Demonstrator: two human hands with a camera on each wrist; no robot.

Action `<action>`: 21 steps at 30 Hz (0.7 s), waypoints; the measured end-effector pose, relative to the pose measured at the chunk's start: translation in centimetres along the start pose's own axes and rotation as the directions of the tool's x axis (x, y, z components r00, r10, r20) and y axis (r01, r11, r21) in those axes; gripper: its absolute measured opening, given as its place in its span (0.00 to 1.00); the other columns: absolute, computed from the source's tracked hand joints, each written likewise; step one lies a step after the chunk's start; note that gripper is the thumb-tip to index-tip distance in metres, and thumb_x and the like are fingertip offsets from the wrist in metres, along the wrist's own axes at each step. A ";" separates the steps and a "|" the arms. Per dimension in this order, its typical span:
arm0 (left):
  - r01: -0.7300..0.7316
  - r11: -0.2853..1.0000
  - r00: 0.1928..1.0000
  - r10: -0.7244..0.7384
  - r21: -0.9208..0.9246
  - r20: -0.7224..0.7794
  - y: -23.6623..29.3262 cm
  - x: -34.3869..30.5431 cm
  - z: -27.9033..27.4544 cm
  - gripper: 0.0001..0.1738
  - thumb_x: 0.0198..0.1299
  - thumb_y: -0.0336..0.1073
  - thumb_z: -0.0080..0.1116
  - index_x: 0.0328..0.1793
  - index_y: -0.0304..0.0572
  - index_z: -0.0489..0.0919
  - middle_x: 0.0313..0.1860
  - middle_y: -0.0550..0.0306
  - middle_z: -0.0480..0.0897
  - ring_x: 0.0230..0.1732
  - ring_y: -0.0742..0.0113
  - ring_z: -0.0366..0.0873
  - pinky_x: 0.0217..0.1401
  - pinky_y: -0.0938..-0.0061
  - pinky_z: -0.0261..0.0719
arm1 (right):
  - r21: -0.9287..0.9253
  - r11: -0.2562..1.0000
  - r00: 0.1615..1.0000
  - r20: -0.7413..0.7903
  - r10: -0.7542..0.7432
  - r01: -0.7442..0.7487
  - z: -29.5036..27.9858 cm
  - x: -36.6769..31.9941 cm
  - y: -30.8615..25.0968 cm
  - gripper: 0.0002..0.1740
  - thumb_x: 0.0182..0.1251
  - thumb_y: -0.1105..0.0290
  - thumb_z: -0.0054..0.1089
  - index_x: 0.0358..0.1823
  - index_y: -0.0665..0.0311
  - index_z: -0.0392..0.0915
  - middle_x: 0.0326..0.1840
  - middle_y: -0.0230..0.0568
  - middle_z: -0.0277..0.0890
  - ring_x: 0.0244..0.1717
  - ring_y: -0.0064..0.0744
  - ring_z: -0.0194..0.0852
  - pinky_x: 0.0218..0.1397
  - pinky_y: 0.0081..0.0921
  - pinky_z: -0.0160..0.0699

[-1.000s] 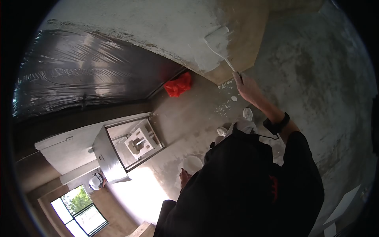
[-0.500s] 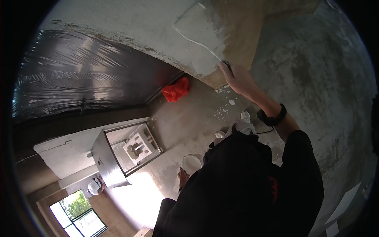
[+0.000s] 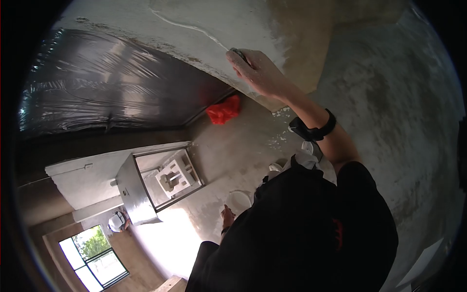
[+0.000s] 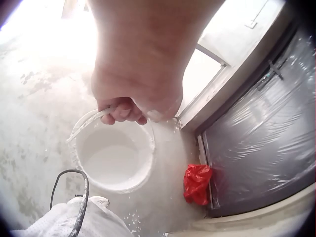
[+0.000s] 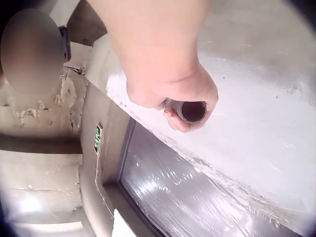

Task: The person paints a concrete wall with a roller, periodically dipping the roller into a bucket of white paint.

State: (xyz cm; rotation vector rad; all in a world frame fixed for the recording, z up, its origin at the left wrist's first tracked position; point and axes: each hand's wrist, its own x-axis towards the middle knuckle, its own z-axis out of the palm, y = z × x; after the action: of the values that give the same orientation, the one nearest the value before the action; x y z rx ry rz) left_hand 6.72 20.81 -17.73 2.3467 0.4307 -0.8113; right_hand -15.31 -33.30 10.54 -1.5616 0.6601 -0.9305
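My right hand (image 3: 258, 70) grips the dark handle of a paint roller in front of the wall (image 3: 258, 24). The roller's thin bent metal rod (image 3: 187, 27) runs up and left, and its head lies outside the head view. In the right wrist view the hollow butt of the handle (image 5: 194, 111) pokes out of the curled fingers. Down by my left side, my left hand (image 4: 131, 98) holds a white bucket (image 4: 148, 168) by its thin handle (image 4: 86, 121). White paint (image 4: 111, 155) fills part of the bucket.
Plastic sheeting (image 3: 116, 87) covers a dark panel left of the wall. A red plastic bag (image 3: 224, 109) sits on the floor beneath it, near white splashes (image 3: 278, 141). An open metal door (image 3: 137, 194) and someone in a white helmet (image 3: 116, 221) are farther left.
My right hand has swept up and left across the wall with the paint roller, whose head has passed out of the head view. The left hand stays at the bucket.
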 end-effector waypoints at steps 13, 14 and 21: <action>0.026 0.999 0.998 -0.028 0.023 0.060 -1.0 -0.1 -0.4 0.25 0.66 0.56 0.47 0.23 0.46 0.68 0.11 0.63 0.64 0.09 0.68 0.62 0.14 0.73 0.63 | 0.178 0.939 0.955 0.089 0.283 -0.295 0.7 -5.2 10.0 0.23 0.73 0.53 0.39 0.24 0.63 0.62 0.18 0.26 0.53 0.22 0.19 0.49 0.25 0.24 0.55; 0.027 0.999 0.998 -0.028 0.024 0.059 -1.0 -0.1 -0.3 0.25 0.66 0.56 0.47 0.23 0.46 0.68 0.11 0.63 0.64 0.09 0.68 0.62 0.14 0.73 0.63 | 0.178 0.938 0.955 0.089 0.284 -0.296 0.9 -6.0 11.6 0.23 0.73 0.53 0.39 0.24 0.63 0.62 0.18 0.26 0.53 0.22 0.19 0.49 0.25 0.24 0.55; 0.029 0.999 0.996 -0.031 0.028 0.085 -1.2 0.4 -0.4 0.25 0.66 0.56 0.46 0.23 0.47 0.68 0.11 0.64 0.63 0.09 0.69 0.62 0.14 0.73 0.63 | 0.293 0.847 0.895 0.089 0.437 -0.443 1.4 -11.0 19.7 0.24 0.74 0.50 0.37 0.21 0.57 0.58 0.15 0.24 0.50 0.17 0.15 0.46 0.18 0.21 0.48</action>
State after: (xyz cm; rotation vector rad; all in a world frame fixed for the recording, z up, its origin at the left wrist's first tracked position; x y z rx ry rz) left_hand 6.62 22.03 -18.31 2.3250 0.4219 -0.9334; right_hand -18.42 -27.38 -11.05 -1.0746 0.7793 -0.6307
